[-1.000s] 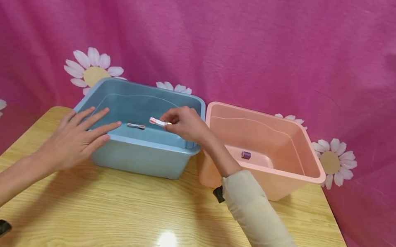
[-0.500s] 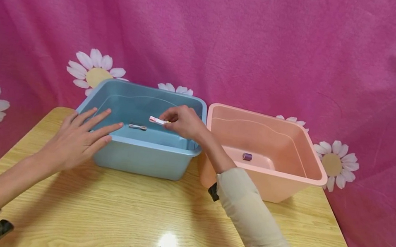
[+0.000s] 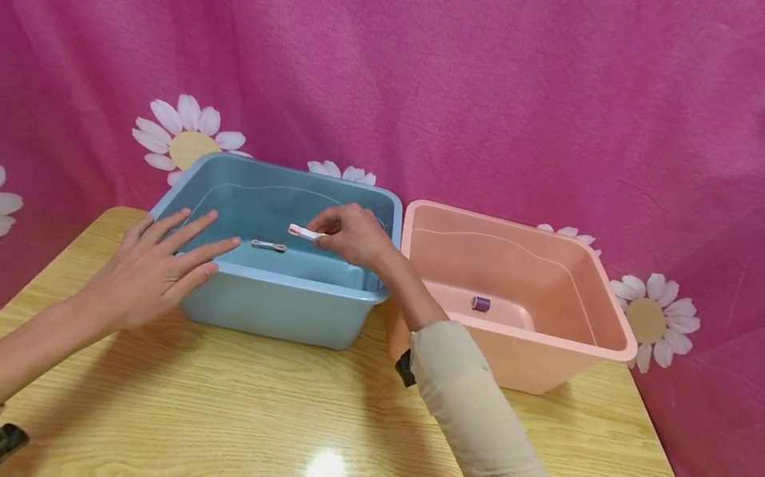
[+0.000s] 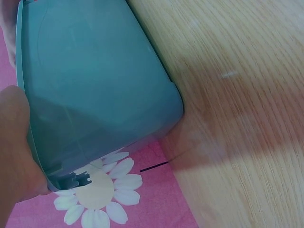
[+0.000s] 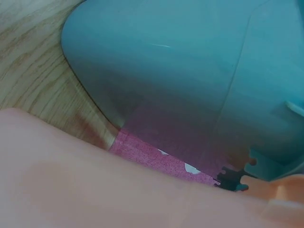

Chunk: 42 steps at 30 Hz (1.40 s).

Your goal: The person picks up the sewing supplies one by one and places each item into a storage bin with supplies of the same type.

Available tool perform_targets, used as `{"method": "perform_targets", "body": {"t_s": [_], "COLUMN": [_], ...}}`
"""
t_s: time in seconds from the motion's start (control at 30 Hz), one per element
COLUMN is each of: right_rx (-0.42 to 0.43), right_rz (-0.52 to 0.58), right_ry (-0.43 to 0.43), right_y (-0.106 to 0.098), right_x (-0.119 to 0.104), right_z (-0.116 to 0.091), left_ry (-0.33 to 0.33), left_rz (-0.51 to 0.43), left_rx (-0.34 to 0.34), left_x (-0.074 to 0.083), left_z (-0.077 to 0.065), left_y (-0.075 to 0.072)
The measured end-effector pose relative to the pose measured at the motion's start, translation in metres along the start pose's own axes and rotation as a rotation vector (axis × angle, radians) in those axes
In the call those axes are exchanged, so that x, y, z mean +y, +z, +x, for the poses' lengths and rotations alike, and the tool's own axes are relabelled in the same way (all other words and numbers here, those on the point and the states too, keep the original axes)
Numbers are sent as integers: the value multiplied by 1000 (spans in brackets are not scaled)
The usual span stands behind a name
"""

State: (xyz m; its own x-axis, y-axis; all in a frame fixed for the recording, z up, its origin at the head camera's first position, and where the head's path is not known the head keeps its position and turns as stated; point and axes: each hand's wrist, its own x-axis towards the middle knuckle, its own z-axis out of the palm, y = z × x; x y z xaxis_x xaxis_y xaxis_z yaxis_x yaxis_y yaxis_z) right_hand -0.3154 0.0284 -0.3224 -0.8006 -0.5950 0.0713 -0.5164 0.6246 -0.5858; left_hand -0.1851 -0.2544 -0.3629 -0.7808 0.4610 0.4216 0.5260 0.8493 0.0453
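Observation:
My left hand [image 3: 154, 265] rests at the front left rim of a blue tub [image 3: 290, 281], fingers spread and fairly straight over its inside. In the left wrist view part of this hand [image 4: 14, 142] shows along the tub's edge. Between thumb and fingers, my right hand [image 3: 354, 233] pinches a small flat white strip [image 3: 303, 232] with red marks, held over the blue tub. A short bundle of thin cord [image 3: 269, 245], looped at both ends, lies on the tub's floor. The right wrist view shows neither right-hand fingers nor strip.
Close beside the blue tub, on the right, stands a peach tub [image 3: 522, 336] with a spool of purple thread [image 3: 480, 304] inside. Both stand on a wooden table [image 3: 242, 421]. A pink cloth [image 3: 504, 85] with daisies hangs behind.
The head view shifts a little, so the tubs sit slightly further right in it. Both hands keep nearly the same pose, the right one still pinching the white strip.

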Motion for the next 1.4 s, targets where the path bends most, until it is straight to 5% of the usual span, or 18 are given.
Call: {"method": "perform_targets", "body": {"t_s": [1.4], "right_rx": [43], "right_rz": [-5], "right_ry": [-12], "right_y": [5], "right_x": [-1], "right_z": [4], "left_ry": [-20], "left_rz": [-3], "left_rx": [-10], "left_x": [4], "left_z": [0], "left_y": [-3]}}
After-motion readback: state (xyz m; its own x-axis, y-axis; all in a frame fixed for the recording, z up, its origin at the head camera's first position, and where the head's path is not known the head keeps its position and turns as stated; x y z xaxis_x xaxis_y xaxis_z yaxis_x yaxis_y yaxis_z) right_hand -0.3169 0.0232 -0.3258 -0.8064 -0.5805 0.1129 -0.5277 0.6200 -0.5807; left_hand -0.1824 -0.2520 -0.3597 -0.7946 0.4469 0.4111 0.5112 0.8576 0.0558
